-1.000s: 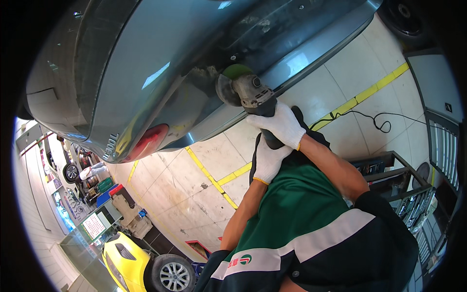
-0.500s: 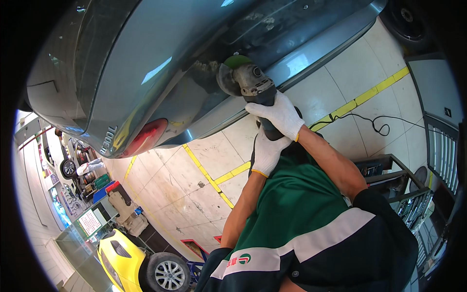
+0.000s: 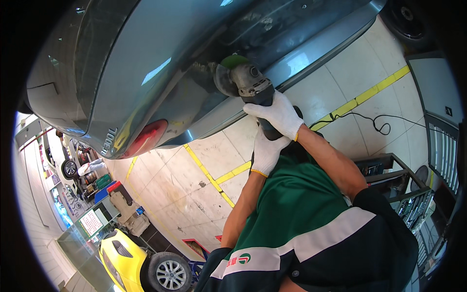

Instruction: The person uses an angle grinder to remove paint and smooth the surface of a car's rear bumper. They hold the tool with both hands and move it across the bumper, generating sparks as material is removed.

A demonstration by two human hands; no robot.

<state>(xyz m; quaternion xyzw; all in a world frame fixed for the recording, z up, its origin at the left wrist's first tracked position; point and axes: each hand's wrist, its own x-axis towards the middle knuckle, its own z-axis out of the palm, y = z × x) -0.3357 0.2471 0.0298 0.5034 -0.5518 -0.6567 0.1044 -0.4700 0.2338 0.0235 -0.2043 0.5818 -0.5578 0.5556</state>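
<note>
The angle grinder (image 3: 255,85) lies inside the grip of both gloved hands. The right hand (image 3: 281,116) is clasped around its body, just behind the front; the left hand (image 3: 267,155) is wrapped around the rear part, near the green shirt (image 3: 301,194). Ahead of the grip, the green disc (image 3: 233,60) is close to the car panel (image 3: 282,44); whether it touches, one cannot tell. Probably it is best to press lightly, hold firmly, and keep the cord (image 3: 333,117), right of the grip, away from the disc.
</note>
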